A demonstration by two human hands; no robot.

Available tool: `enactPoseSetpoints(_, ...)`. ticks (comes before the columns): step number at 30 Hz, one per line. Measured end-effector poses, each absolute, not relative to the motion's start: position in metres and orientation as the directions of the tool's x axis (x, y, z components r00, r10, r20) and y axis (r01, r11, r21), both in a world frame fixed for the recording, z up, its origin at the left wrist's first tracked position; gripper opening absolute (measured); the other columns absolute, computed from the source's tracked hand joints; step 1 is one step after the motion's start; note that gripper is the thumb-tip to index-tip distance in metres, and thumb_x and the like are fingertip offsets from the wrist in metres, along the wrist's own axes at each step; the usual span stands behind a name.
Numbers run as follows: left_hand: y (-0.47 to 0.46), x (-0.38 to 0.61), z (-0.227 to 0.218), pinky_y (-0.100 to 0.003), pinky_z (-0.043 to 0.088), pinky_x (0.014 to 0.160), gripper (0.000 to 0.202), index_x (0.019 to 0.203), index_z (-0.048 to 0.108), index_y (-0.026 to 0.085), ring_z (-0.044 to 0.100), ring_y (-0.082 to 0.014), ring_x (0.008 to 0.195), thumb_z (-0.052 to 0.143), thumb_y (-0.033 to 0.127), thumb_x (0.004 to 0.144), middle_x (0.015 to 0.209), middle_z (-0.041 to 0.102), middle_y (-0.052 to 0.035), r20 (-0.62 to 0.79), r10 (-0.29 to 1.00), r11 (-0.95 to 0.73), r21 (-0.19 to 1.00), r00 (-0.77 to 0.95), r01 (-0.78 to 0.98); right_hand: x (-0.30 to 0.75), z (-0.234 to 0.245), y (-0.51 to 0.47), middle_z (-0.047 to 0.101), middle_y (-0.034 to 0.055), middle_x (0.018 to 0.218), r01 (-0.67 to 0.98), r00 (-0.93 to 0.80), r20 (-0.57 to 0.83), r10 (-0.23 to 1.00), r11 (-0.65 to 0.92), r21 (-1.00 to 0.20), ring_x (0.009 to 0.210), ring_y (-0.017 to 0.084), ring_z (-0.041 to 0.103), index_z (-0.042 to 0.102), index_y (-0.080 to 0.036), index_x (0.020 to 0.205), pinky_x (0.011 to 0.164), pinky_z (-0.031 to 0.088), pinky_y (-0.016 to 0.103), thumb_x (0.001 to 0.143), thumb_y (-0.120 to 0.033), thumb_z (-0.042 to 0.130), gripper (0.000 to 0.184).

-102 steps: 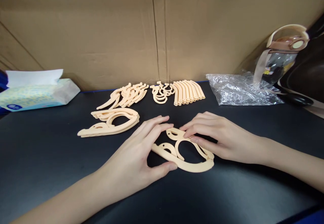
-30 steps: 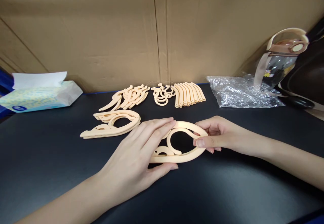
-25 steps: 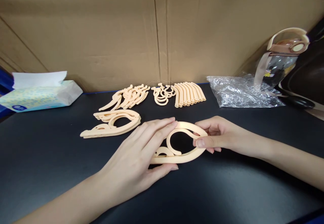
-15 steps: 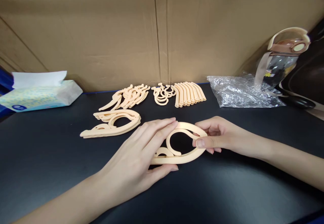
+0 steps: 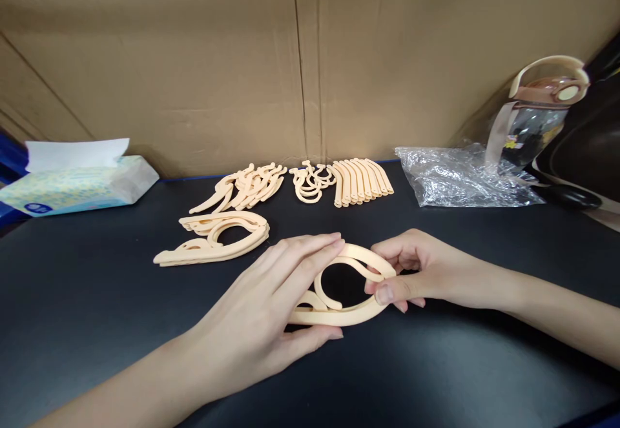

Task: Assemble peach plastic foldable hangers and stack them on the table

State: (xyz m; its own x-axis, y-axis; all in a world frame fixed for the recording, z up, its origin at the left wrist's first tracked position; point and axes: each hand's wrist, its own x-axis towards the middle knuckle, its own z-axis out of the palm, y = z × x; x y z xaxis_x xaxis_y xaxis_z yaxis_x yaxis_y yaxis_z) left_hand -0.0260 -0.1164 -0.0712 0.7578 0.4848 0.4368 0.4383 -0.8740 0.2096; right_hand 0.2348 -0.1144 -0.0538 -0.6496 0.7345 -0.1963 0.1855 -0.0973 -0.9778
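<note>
A folded peach plastic hanger [image 5: 349,315] is held just above the black table [image 5: 97,325] between both my hands. My left hand [image 5: 271,315] grips its left end, thumb under the lower bar and fingers laid over the top. My right hand [image 5: 411,270] pinches its right end between thumb and curled fingers. To the left lies a stack of finished folded hangers [image 5: 213,241].
Behind are rows of loose peach parts: curved arms [image 5: 242,186], hooks [image 5: 310,183] and bent tubes [image 5: 363,179]. A tissue pack [image 5: 77,179] sits far left, a crumpled clear bag [image 5: 460,176] and a water bottle [image 5: 533,112] far right. A cardboard wall [image 5: 300,60] closes the back.
The hanger, which lay spread open on the table, is now folded into a closed loop. In the last second both hands drew it slightly nearer to me.
</note>
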Motion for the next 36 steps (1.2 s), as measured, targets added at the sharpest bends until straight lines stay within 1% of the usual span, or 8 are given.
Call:
enactPoseSetpoints(4,-0.1174,-0.0254,-0.0713,-0.04,0.044,0.109,0.062,0.148,0.036,0.017,0.051,-0.0268,0.131,0.062,0.023,0.093,0.146,0.052,-0.0141,0.468,0.469,-0.882,0.211,0.749,0.421,0.2333,-0.0532,-0.1156,0.06,-0.0032,0.07,0.175,-0.651,-0.212,0.729,-0.128,-0.976,0.059,0.007,0.053,0.067,-0.015,0.084,0.047,0.038,0.017,0.082,-0.033,0.077,0.02)
enactPoseSetpoints(9,-0.118,-0.0242,-0.0715,-0.035,0.044,0.109,0.06,0.147,0.038,0.016,0.052,-0.0245,0.129,0.062,0.019,0.091,0.143,0.053,-0.0132,0.495,0.452,-0.89,0.188,0.742,0.417,0.233,-0.0539,-0.1165,0.06,-0.0038,0.071,0.179,-0.656,-0.213,0.724,-0.125,-0.976,0.06,0.007,0.055,0.067,-0.015,0.084,0.049,0.039,0.017,0.082,-0.032,0.077,0.02)
enactPoseSetpoints(16,-0.1178,-0.0244,-0.071,-0.036,0.045,0.108,0.059,0.148,0.036,0.017,0.051,-0.0241,0.13,0.059,0.02,0.094,0.144,0.052,-0.0129,0.475,0.461,-0.886,0.195,0.75,0.421,0.2332,-0.0538,-0.1165,0.06,-0.0034,0.072,0.179,-0.653,-0.205,0.729,-0.114,-0.977,0.06,0.007,0.054,0.067,-0.016,0.086,0.049,0.039,0.018,0.082,-0.037,0.077,0.023)
enactPoseSetpoints(19,-0.1172,-0.0251,-0.0704,-0.037,0.043,0.11,0.06,0.149,0.034,0.017,0.048,-0.0247,0.132,0.06,0.024,0.095,0.146,0.05,-0.0134,0.437,0.479,-0.877,0.208,0.761,0.433,0.233,-0.0544,-0.1159,0.059,-0.0031,0.071,0.174,-0.646,-0.197,0.738,-0.109,-0.979,0.059,0.007,0.052,0.066,-0.015,0.086,0.048,0.039,0.018,0.083,-0.04,0.076,0.027)
enactPoseSetpoints(23,-0.1167,-0.0251,-0.0703,-0.043,0.042,0.111,0.069,0.15,0.031,0.02,0.047,-0.0285,0.134,0.065,0.04,0.094,0.148,0.049,-0.0143,0.41,0.501,-0.865,0.226,0.762,0.448,0.2321,-0.055,-0.1148,0.057,-0.0028,0.069,0.167,-0.644,-0.198,0.739,-0.118,-0.979,0.059,0.007,0.051,0.065,-0.015,0.085,0.048,0.038,0.018,0.083,-0.042,0.075,0.029)
enactPoseSetpoints(28,-0.1153,-0.0234,-0.0729,-0.049,0.035,0.116,0.075,0.149,0.034,0.016,0.043,-0.0314,0.138,0.059,0.059,0.092,0.148,0.049,-0.0164,0.435,0.464,-0.88,0.133,0.771,0.455,0.232,-0.0537,-0.1144,0.058,-0.0029,0.068,0.139,-0.668,-0.198,0.718,-0.142,-0.98,0.057,0.007,0.05,0.066,-0.014,0.084,0.047,0.036,0.018,0.083,-0.041,0.075,0.028)
enactPoseSetpoints(31,-0.1141,-0.0226,-0.0748,-0.053,0.033,0.117,0.081,0.151,0.032,0.014,0.044,-0.0333,0.138,0.054,0.065,0.091,0.148,0.05,-0.0187,0.446,0.438,-0.888,0.078,0.781,0.453,0.2319,-0.053,-0.1147,0.059,-0.0027,0.067,0.136,-0.665,-0.203,0.718,-0.151,-0.979,0.056,0.007,0.05,0.067,-0.013,0.084,0.046,0.034,0.018,0.082,-0.04,0.076,0.029)
enactPoseSetpoints(36,-0.1123,-0.0218,-0.0771,-0.048,0.03,0.12,0.082,0.15,0.033,0.009,0.04,-0.0309,0.141,0.05,0.065,0.092,0.149,0.048,-0.0186,0.456,0.417,-0.889,0.025,0.786,0.457,0.231,-0.0529,-0.1143,0.057,-0.0029,0.067,0.143,-0.669,-0.207,0.714,-0.149,-0.978,0.056,0.007,0.049,0.066,-0.013,0.084,0.046,0.034,0.018,0.081,-0.042,0.076,0.03)
